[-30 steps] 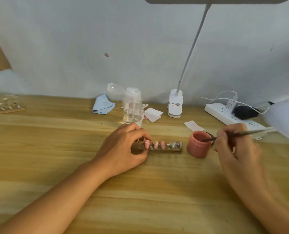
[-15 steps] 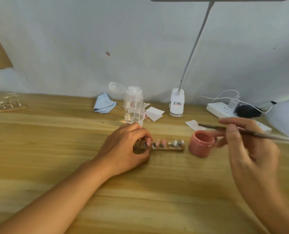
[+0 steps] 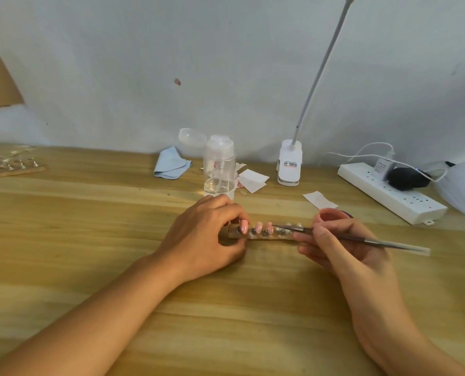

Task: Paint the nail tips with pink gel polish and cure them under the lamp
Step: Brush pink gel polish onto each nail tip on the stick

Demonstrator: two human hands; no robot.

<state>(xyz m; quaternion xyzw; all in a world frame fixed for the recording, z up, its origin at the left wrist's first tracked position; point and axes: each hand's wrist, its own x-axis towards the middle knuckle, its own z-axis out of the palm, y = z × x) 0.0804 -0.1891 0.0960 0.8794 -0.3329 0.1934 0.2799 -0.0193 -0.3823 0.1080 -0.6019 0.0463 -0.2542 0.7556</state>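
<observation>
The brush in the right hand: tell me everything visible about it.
The brush is thin, with a dark shaft and a clear, pale rear end. The right hand pinches it near the front between thumb and fingers. It lies almost level, its fine tip pointing left at the third pink nail tip on the holder strip; contact cannot be told.

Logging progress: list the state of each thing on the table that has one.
Holder, flat on the table.
Nail tips, three pink, rest clear.
Brush, tip at the third pink tip.
Jar, open.
Bottle, cap flipped open.
Power strip, two plugs in.
Left hand, gripping the holder's end.
Right hand, holding the brush.
</observation>
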